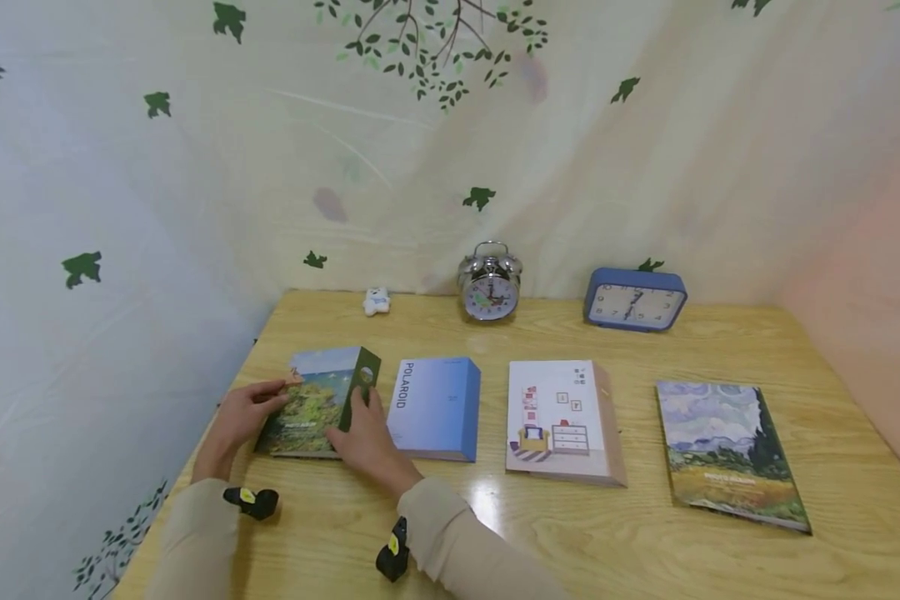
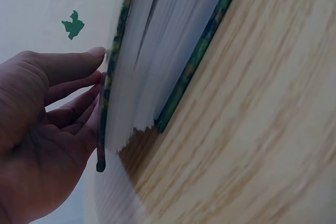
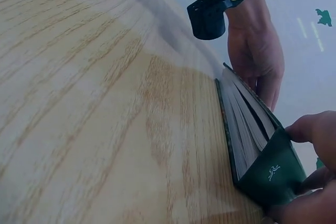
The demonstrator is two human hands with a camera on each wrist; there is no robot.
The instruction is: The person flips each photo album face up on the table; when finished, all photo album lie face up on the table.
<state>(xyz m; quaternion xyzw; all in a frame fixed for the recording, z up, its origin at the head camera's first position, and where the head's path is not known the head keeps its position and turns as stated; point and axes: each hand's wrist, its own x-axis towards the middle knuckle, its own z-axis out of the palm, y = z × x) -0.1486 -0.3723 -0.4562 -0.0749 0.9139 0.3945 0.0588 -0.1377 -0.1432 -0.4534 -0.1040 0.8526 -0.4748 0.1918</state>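
Note:
A thick photo album [image 1: 317,398] with a painted seaside landscape cover and a dark green spine lies at the left of the table. My left hand [image 1: 242,419] is at its left edge. In the left wrist view the fingertips of that left hand [image 2: 58,114] touch the outside of the cover, beside the page edges. My right hand [image 1: 371,440] holds the spine side, its thumb on the front cover edge. In the right wrist view, the fingers of the right hand [image 3: 321,177] lie against the green spine [image 3: 273,174], partly out of frame.
To the right lie a blue POLAROID album [image 1: 435,408], a white album with furniture drawings [image 1: 555,417] and a landscape photo album [image 1: 727,454]. Along the back stand a small white bear figure [image 1: 377,302], a silver twin-bell alarm clock [image 1: 490,287] and a blue rectangular clock [image 1: 635,300].

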